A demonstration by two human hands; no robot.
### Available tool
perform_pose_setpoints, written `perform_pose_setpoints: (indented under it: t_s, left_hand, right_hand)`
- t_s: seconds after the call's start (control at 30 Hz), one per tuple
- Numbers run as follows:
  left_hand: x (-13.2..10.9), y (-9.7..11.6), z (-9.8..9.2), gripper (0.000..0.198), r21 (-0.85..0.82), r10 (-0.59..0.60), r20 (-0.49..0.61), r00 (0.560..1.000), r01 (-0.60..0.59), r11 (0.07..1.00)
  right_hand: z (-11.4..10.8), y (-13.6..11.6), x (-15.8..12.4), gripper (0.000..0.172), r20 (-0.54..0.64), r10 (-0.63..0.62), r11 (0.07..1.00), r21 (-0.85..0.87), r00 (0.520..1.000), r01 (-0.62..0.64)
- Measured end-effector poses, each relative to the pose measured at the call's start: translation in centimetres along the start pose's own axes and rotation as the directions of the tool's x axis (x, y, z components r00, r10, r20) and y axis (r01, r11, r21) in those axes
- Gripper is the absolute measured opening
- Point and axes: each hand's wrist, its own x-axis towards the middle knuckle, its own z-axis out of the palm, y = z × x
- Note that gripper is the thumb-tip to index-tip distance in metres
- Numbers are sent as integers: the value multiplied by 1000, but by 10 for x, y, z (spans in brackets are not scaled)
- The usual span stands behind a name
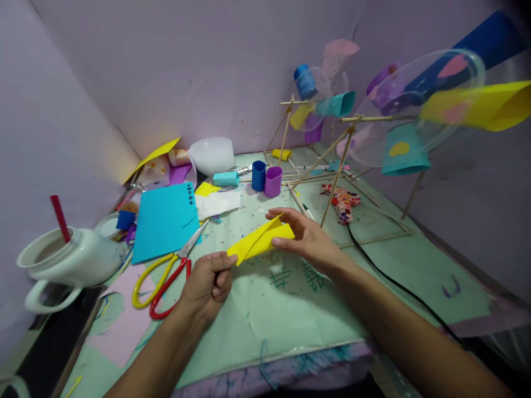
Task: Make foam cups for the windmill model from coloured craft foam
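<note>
Between my two hands is a piece of yellow paper (pixel 260 241), rolled over on itself with an overlapping edge along its length. My left hand (pixel 207 282) pinches its near left end between thumb and fingers. At the other end my right hand (pixel 305 237) holds it, thumb on the near side and fingers behind; those fingertips are partly hidden. Scissors (pixel 182 257) with one yellow and one red handle lie left of my left hand. Beyond the yellow paper, a blue paper tube (pixel 258 176) and a purple paper tube (pixel 273 181) stand upright on the table.
A blue paper sheet (pixel 164 221), pink paper (pixel 120 326) and a white mug (pixel 83 257) are at left. On the right, stick frames carry clear discs with coloured paper cups (pixel 406 148). A patterned glue gun (pixel 342 200) trails a black cord (pixel 398 287) near my right forearm.
</note>
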Motion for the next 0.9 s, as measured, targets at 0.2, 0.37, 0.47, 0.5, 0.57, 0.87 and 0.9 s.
perform_pose_setpoints:
  t_s: [0.2, 0.37, 0.47, 0.5, 0.57, 0.87, 0.9]
  left_hand:
    - [3, -2, -1, 32, -15, -24, 28, 999, 25, 1000]
    - [2, -1, 0, 30, -33, -57, 31, 998, 58, 998]
    - [2, 0, 0, 29, -46, -81, 32, 996, 82, 996]
    - [2, 0, 1, 29, -48, -84, 31, 996, 85, 995]
    - [2, 0, 1, 28, -46, -80, 24, 997, 81, 996]
    - [2, -5, 3, 27, 87, 65, -47, 997, -61, 994]
    - [1, -5, 3, 28, 105, 85, -58, 995, -79, 991]
  right_hand:
    - [2, 4, 3, 30, -2, 45, 957, 286, 999, -42]
    - [0, 4, 4, 20, -12, 42, 962, 269, 999, -37]
    - [0, 6, 5, 17, -26, 68, 968, 246, 997, -60]
    - [0, 7, 6, 17, -31, 80, 968, 242, 996, -70]
    - [-1, 8, 6, 18, -42, 95, 969, 233, 995, -83]
    - [-4, 8, 8, 18, -40, 163, 953, 263, 986, -147]
    - [-4, 8, 9, 18, -39, 169, 953, 263, 985, -153]
